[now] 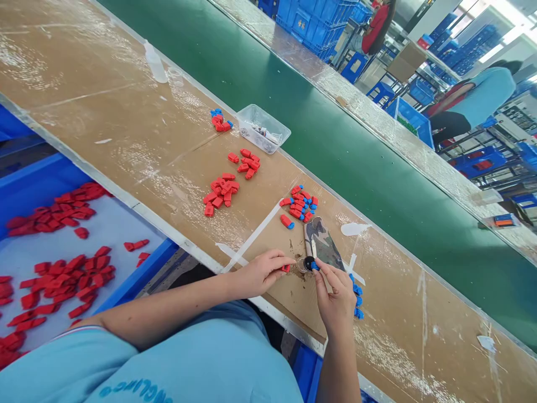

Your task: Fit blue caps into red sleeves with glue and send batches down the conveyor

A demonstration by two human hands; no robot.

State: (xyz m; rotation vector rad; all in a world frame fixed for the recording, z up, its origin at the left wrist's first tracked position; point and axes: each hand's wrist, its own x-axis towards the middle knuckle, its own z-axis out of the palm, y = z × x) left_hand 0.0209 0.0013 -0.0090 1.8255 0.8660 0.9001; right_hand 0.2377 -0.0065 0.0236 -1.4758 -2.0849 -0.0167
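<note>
My left hand [268, 273] pinches a small red plastic piece [286, 268] between thumb and fingertips. Facing it, my right hand [335, 288] holds a small blue plastic piece [314, 266] in a pinch, right at a small round container with a black top [309, 263]. Whether the blue piece touches that container I cannot tell. Just beyond my hands lies a camouflage-patterned pad [325, 243] with a thin white stick on it. Several blue pieces [358, 299] sit to the right of my right hand. Red pieces with blue ends [298, 204] are heaped past the pad.
Red pieces lie in piles [221, 191] on the brown worktable [104, 106]. A clear plastic tub [264, 129] and a white bottle [155, 61] stand along the green belt [302, 106]. Blue bins [138, 280] with red pieces are at lower left. Two people are across the belt.
</note>
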